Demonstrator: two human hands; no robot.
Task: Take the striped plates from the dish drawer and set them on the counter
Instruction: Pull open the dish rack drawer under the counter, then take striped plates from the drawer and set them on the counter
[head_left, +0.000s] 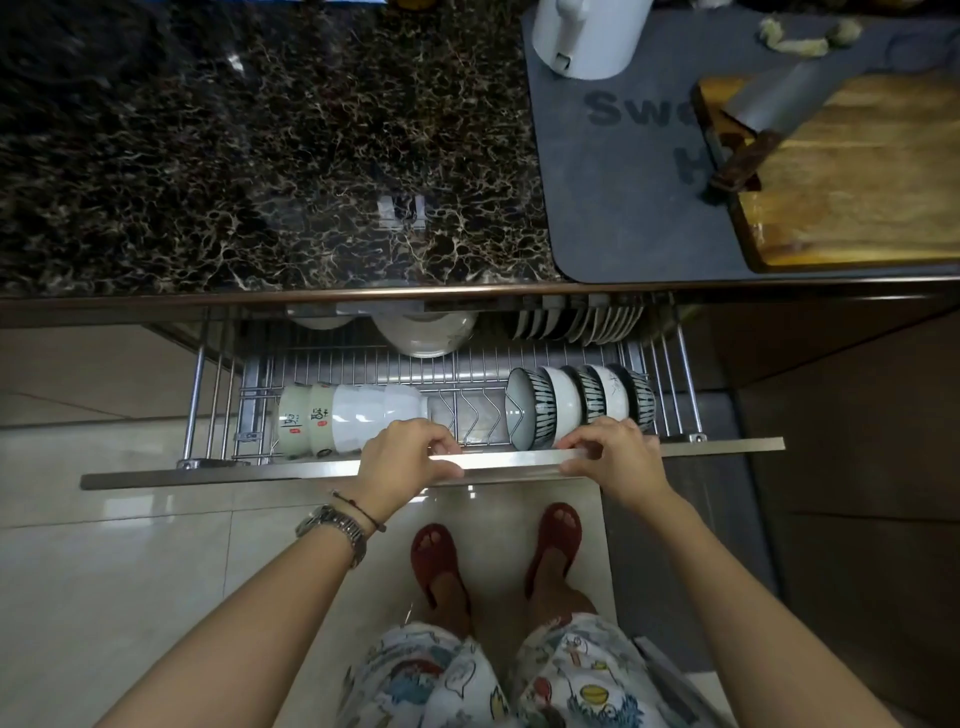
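Observation:
The dish drawer (727, 446) is pulled partly out below the dark marble counter (260, 156). My left hand (402, 462) and my right hand (613, 457) both grip its metal front edge. Striped plates (576, 323) stand on edge in a row at the back right of the wire rack, half hidden under the counter lip. In front of them lies a row of black-and-white striped and white bowls (576, 402), just beyond my right hand.
White bowls (343, 421) lie on their sides at the rack's left, and a large bowl (423, 332) sits at the back. On the counter's right are a grey mat (623, 208), a white kettle (587, 36), and a wooden board (857, 171) with a cleaver (769, 109).

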